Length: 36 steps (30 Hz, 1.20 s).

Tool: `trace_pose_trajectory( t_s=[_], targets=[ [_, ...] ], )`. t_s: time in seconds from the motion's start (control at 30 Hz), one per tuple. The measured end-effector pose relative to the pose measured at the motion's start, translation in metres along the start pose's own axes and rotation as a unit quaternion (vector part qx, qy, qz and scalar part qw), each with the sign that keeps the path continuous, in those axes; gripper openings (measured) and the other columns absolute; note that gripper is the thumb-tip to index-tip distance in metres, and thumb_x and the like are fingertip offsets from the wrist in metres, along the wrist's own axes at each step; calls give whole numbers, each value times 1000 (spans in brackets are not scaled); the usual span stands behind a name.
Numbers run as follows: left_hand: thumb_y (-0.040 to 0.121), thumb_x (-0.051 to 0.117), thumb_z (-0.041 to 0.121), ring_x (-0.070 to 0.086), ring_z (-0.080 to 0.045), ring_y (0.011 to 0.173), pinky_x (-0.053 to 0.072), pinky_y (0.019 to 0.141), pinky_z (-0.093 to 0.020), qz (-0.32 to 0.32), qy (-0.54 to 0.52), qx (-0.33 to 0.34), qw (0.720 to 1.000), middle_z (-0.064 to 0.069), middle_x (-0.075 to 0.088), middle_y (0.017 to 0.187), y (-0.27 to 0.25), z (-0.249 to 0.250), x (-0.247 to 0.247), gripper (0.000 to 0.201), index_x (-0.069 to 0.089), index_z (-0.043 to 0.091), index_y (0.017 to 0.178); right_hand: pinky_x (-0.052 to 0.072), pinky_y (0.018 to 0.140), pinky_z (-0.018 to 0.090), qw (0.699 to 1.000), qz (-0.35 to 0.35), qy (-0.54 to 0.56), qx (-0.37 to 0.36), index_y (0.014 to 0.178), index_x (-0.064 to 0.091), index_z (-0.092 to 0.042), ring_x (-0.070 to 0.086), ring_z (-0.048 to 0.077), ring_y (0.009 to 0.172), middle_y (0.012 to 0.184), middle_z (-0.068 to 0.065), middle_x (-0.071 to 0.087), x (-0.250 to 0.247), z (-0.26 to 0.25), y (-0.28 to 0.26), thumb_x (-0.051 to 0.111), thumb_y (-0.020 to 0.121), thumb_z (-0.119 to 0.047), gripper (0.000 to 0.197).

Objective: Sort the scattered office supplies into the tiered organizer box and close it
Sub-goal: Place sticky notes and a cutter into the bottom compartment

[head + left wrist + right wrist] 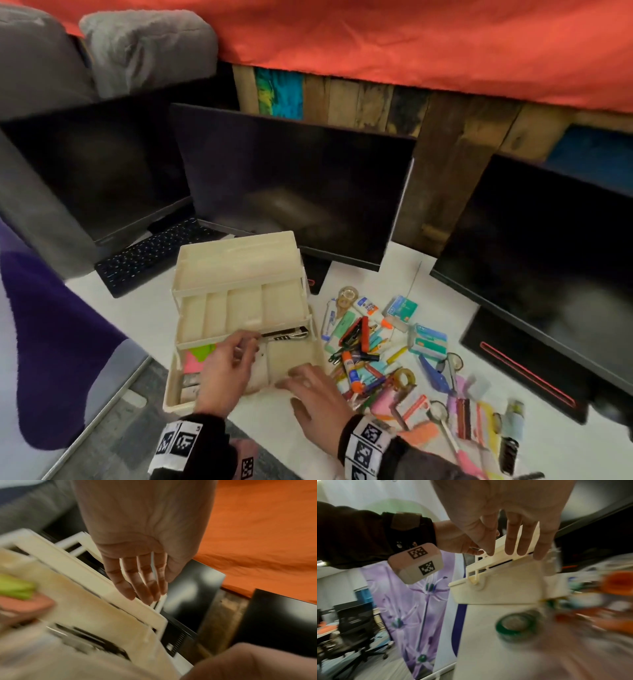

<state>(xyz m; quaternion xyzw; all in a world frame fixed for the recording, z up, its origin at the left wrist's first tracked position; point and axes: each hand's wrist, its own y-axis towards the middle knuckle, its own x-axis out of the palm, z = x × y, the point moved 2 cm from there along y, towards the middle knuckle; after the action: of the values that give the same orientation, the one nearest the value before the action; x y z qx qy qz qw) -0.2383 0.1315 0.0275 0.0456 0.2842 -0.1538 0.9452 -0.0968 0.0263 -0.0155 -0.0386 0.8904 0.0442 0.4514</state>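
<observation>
The cream tiered organizer box (239, 260) stands open on the white table, its trays stepped back. Green and pink sticky notes (200, 356) lie in the bottom tray, and a black and silver tool (286, 336) lies along its back. My left hand (236, 349) hovers over the bottom tray beside that tool. In the left wrist view the left hand (142, 588) has straight fingers and holds nothing above the box (85, 615). My right hand (301, 378) lies open at the box's front right corner. Its spread fingers (513, 545) reach to the box (496, 591) rim.
A pile of scattered supplies (376, 349) covers the table right of the box: a glue bottle (371, 310), tape rolls (404, 377), staple boxes (430, 341), pens and clips. Dark monitors (294, 185) stand behind, another (548, 257) at the right. A keyboard (154, 253) lies back left.
</observation>
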Motion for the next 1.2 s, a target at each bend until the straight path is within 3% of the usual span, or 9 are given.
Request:
trace_pose_trajectory(
  t_s=[0.17,0.33,0.5,0.57,0.63,0.77,0.87,1.0,1.2],
  targets=[
    [93,54,21,65,-8,76,54,71,-25,-141,15,65,988,9,69,87,-9,42,89,13,65,28,93,44,89,22,994,83,-20,61,110,55,-34,44,9,105,114,-8,47,-27,55,-83,41,88,-27,27],
    [93,49,34,63,-15,86,50,81,-32,-295,137,138,935,1,68,96,-31,62,173,21,65,21,95,40,97,21,982,91,-1,164,105,57,-38,38,-10,110,114,-16,44,-48,108,-154,36,83,-33,31],
    [93,47,26,58,-10,84,42,71,-17,-369,155,139,906,-2,67,97,-49,75,214,21,63,14,97,34,100,11,963,79,42,254,102,57,-49,38,-16,101,107,-28,35,-65,135,-202,21,81,-58,42],
    [94,46,25,56,-7,85,38,67,-12,-375,154,141,903,2,65,93,-50,76,219,21,63,13,98,39,96,14,956,92,56,272,84,51,-65,41,-17,95,105,-27,38,-73,140,-209,33,85,-41,30],
    [95,46,26,61,-12,88,46,77,-20,-371,151,114,909,2,66,93,-49,73,222,20,63,16,97,41,91,15,948,115,63,291,75,47,-71,45,-15,90,100,-24,44,-77,147,-214,43,81,-28,44],
    [96,44,30,58,-12,81,45,76,-24,-340,174,73,921,7,59,83,-45,60,219,19,56,26,82,34,82,2,928,167,89,321,79,49,-72,49,-10,89,96,-20,51,-89,161,-224,49,81,-8,64],
    [95,46,28,51,-8,69,41,68,-21,-322,182,74,926,10,53,71,-44,56,215,30,45,33,66,39,84,13,918,180,100,339,69,58,-58,56,3,88,94,-17,52,-95,164,-227,51,83,1,60],
    [96,46,27,46,0,59,36,58,-16,-309,191,75,929,10,51,65,-49,56,212,32,44,32,64,41,93,18,939,133,40,314,111,56,-32,47,6,100,108,-9,45,-109,163,-189,45,91,-12,30],
    [93,51,27,58,-15,74,46,72,-27,-276,178,74,942,9,56,70,-41,65,212,26,54,29,67,38,105,38,938,80,-92,326,142,27,-21,32,21,130,147,1,29,-133,196,-91,50,88,-20,58]
  ],
)
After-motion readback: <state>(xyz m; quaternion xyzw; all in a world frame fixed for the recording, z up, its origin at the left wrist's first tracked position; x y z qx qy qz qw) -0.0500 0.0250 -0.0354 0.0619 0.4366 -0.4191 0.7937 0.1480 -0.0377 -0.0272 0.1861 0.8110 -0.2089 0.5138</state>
